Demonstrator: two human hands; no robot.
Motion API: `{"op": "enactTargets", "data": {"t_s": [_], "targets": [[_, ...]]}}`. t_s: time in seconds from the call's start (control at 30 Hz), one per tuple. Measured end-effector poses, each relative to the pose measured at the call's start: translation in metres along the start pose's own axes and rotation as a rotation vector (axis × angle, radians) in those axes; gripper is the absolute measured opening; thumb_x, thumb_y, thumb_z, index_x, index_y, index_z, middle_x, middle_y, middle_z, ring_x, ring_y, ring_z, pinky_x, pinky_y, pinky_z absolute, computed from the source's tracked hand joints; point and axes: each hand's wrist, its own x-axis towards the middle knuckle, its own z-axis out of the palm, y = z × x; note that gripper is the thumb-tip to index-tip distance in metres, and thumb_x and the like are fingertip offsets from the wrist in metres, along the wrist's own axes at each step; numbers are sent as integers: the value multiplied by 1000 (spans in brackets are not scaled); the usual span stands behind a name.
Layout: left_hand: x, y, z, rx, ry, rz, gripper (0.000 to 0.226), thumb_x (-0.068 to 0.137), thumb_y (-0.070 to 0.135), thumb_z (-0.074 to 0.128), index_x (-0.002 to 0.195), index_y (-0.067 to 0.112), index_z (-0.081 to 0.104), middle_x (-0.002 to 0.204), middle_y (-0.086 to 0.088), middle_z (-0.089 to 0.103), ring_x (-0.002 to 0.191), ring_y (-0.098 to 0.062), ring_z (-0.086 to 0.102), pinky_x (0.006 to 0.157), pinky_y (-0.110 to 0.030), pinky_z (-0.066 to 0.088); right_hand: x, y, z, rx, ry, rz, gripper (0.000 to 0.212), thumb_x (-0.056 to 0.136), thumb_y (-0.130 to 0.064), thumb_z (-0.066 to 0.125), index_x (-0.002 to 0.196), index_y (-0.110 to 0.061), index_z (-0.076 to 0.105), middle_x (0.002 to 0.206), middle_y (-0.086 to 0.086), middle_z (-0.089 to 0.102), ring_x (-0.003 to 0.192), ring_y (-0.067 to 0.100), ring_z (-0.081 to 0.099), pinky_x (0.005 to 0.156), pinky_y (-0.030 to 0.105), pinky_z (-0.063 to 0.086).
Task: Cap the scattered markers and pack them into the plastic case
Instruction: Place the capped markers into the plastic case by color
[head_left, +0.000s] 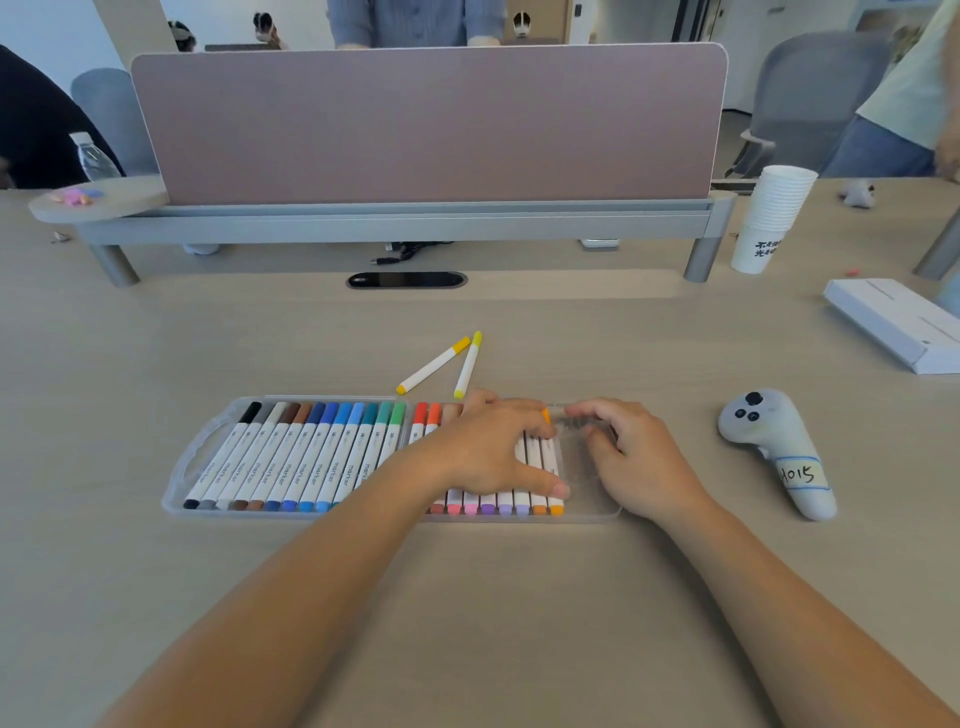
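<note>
A clear plastic case (179, 467) lies on the desk, filled with several capped markers (291, 457) in a row, from black through blues and greens to reds, purples and oranges. My left hand (488, 452) rests flat over the right-hand markers, thumb by the orange ends. My right hand (634, 457) sits over the case's bare right end, fingers curled down toward its far rim; whether it holds anything is unclear. Two capped yellow markers (434, 365) (468, 365) lie loose on the desk just behind the case.
A grey hand controller (779, 452) labelled with a tag lies right of the case. A white box (893, 322) and a stack of paper cups (769, 218) sit at the far right. A pink divider screen (426, 124) on a grey shelf spans the back.
</note>
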Motion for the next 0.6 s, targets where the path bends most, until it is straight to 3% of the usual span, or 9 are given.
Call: {"op": "enactTargets", "data": {"t_s": [0.13,0.23,0.37,0.47,0.6], "targets": [[12,-3,-8,-130,261,-88,38,79,63,65,104,34,68,118,8,55,115,-15,48,93,-36,43,0,-3,-4,-13,-12,1,34,95,-6,50,119,-22,67,95,-33,46,108,10,51,82,10,34],[23,-17,-17,5,449,-290,34,90,46,59,119,29,62,125,-1,52,116,-22,46,95,-40,46,1,-4,-5,-13,-25,10,32,96,-9,51,121,-24,66,93,-33,45,104,7,49,78,11,33],[35,-37,-24,75,448,-399,37,90,31,61,124,18,56,114,-7,54,106,-24,51,87,-39,50,1,-4,-6,-13,-28,16,31,96,-10,52,119,-26,65,93,-34,45,104,9,50,82,18,33],[40,-43,-33,82,513,-434,34,90,26,59,122,13,57,114,-9,55,110,-27,49,84,-41,51,1,-3,-7,-7,-27,12,30,96,-11,53,118,-26,66,97,-35,47,105,8,50,85,19,34],[43,-52,-46,138,454,-565,29,90,25,55,115,11,58,113,-11,58,114,-30,47,74,-39,47,1,0,-6,0,-37,24,29,96,-13,53,119,-27,65,108,-19,57,109,7,51,89,20,37]]}}
